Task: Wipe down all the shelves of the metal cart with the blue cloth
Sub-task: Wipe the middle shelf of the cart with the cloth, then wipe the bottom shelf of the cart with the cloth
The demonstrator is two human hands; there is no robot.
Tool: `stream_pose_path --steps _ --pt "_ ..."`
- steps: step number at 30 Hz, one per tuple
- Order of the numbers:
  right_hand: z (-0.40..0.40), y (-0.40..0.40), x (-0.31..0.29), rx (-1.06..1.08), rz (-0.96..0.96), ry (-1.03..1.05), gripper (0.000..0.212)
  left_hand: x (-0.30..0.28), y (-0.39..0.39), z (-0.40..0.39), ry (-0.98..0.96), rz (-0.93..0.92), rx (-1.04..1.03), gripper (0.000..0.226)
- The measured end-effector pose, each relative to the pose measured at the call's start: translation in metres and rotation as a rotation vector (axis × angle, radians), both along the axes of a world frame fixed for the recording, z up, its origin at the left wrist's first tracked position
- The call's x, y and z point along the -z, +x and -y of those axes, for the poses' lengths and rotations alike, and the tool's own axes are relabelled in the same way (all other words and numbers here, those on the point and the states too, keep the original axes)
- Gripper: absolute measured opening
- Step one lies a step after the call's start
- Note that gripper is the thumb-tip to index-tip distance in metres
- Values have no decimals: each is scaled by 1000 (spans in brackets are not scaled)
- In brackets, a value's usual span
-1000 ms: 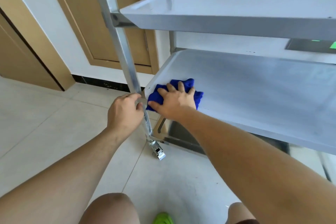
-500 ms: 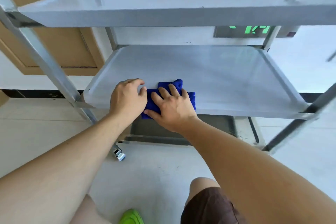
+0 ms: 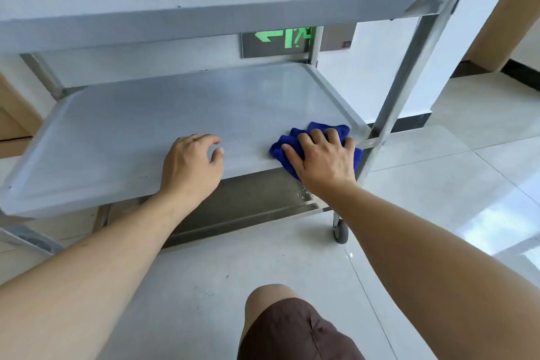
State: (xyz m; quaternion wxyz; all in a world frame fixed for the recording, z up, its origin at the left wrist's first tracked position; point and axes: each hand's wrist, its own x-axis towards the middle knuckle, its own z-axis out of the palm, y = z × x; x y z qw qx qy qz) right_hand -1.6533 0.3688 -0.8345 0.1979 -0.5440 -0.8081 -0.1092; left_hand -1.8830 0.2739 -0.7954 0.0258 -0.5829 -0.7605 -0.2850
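Note:
The metal cart stands in front of me with its top shelf, middle shelf and a darker bottom shelf. A bunched blue cloth lies at the front right corner of the middle shelf. My right hand presses flat on the cloth, fingers spread over it. My left hand rests on the front edge of the same shelf, near its middle, fingers loosely curled and holding nothing.
The cart's right front post rises just beside the cloth, with a caster wheel below it. A green exit sign glows on the wall behind. My knee is low in view over the pale tiled floor.
My right hand slid the blue cloth from the shelf's left front corner across to its right front corner. My left hand left the cart post and now rests on the shelf's front edge.

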Motion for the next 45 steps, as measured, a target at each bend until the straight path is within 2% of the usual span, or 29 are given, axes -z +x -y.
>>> stream_pose_path --steps 6,10,12,16,19,22,26,29,31,33,40,42,45 --pt "-15 30 -4 143 -52 -33 53 9 6 -5 20 -3 49 26" --pt "3 25 -1 208 -230 -86 53 11 1 3 60 26 24 25" --pt "23 13 9 180 -324 -148 51 11 -4 10 83 40 -13 23" --pt "63 -20 34 27 -368 -240 51 1 -24 34 153 40 9 15" --pt "87 -46 55 -75 -309 -319 51 -4 -43 64 176 27 68 18" --pt "103 -75 75 -103 -325 -386 45 5 -65 99 78 -2 85 20" --pt "112 -113 95 -183 -263 -436 46 35 -98 138 -70 -8 -7 22" --pt "118 -141 105 -279 -189 -446 49 62 -124 156 -174 42 -111 13" --pt "120 -162 111 -337 -139 -442 50 81 -141 162 -261 86 -193 11" --pt "118 -185 116 -394 -77 -423 51 98 -157 167 -326 102 -244 20" --pt "106 -260 136 -464 -39 -271 55 153 -203 151 -360 148 -224 29" --pt "105 -279 153 -508 36 -329 57 169 -211 138 -395 164 -217 31" --pt "109 -292 194 -558 282 -510 65 194 -221 124 -428 119 -208 22"
